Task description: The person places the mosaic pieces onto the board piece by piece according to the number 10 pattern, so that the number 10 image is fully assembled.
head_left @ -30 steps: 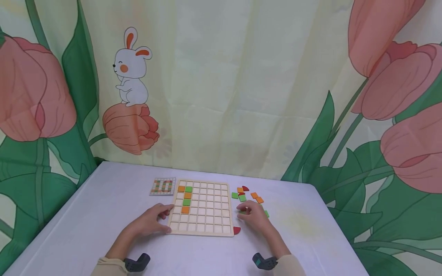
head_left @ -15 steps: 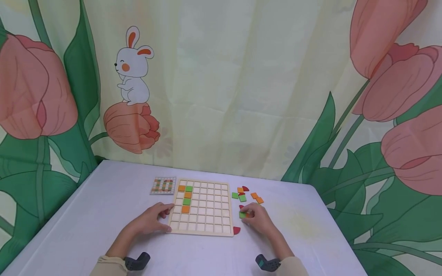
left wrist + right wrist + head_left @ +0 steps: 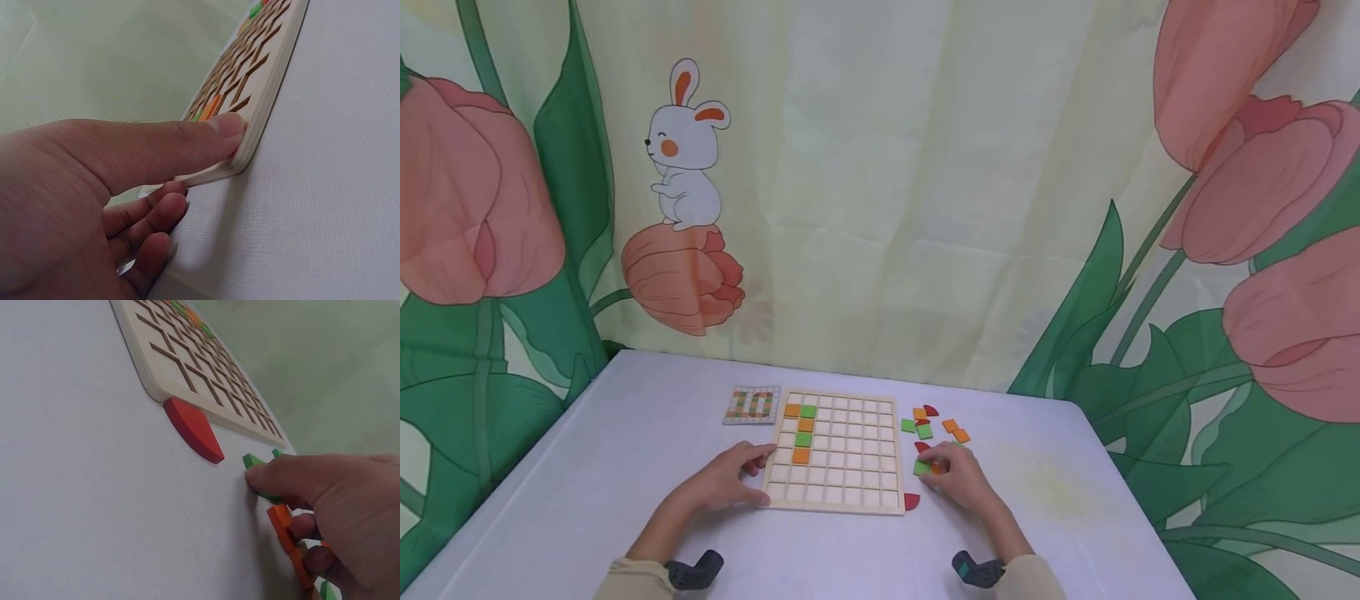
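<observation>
A wooden grid board (image 3: 861,510) lies on the table, with several orange and green square tiles in its left columns. My left hand (image 3: 726,479) rests at its left side; in the left wrist view the straight thumb (image 3: 225,128) presses the corner, with the other fingers loosely bent beside the edge. To the right of the board, my right hand (image 3: 958,475) pinches a green tile (image 3: 921,468) between thumb and fingertips. Orange tiles (image 3: 282,528) lie under its bent fingers. A red quarter-round piece (image 3: 194,430) touches the board's near right corner.
A small pattern card (image 3: 752,405) lies left of the board. Loose orange tiles (image 3: 961,435), green tiles (image 3: 924,431) and red quarter-round pieces (image 3: 931,411) are scattered right of the board. A floral curtain (image 3: 880,208) hangs behind the white table (image 3: 835,558).
My right hand has shifted slightly and closed its fingertips on the green tile, uncovering a red piece beyond it. The left hand has stayed at the board.
</observation>
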`<state>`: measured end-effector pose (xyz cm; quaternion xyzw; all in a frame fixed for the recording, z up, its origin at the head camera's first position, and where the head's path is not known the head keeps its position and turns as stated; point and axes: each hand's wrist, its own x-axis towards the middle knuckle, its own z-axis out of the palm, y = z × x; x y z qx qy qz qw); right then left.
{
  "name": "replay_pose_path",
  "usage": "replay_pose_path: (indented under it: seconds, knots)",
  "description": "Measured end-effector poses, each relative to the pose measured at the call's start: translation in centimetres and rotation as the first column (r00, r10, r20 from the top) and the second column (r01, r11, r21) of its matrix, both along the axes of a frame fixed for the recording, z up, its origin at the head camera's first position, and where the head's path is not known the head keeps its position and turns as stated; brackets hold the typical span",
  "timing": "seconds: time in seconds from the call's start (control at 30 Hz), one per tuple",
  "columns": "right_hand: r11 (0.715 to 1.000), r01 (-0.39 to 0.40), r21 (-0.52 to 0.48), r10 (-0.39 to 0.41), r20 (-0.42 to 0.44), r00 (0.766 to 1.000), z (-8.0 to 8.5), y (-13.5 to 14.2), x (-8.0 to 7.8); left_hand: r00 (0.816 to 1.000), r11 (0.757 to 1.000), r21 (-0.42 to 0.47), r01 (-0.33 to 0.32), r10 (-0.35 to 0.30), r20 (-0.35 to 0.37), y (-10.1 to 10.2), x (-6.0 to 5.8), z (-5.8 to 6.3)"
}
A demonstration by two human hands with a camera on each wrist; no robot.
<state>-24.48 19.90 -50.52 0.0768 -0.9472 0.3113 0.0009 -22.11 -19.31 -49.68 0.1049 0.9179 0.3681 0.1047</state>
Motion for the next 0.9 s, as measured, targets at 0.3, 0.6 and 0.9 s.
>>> replay_pose_path:
  seconds: [0.3, 0.6, 0.9]
  knots:
    - [0.998, -0.029, -0.051, 0.029, -0.006, 1.000, 0.3, -0.6, -0.1, 1.000, 1.000, 0.011, 0.001, -0.001, 0.004, -0.2, 0.0, 0.0]
    - [0.992, -0.104, -0.076, 0.103, -0.017, 0.994, 0.9, -2.2, -0.4, 1.000, 1.000, 0.005, -0.004, 0.004, -0.006, -0.1, 0.2, 0.2]
    - [0.981, -0.180, -0.074, 0.178, -0.035, 0.983, 1.6, -4.4, -0.3, 1.000, 1.000, 0.001, -0.008, 0.008, -0.005, 0.0, 0.2, 0.1]
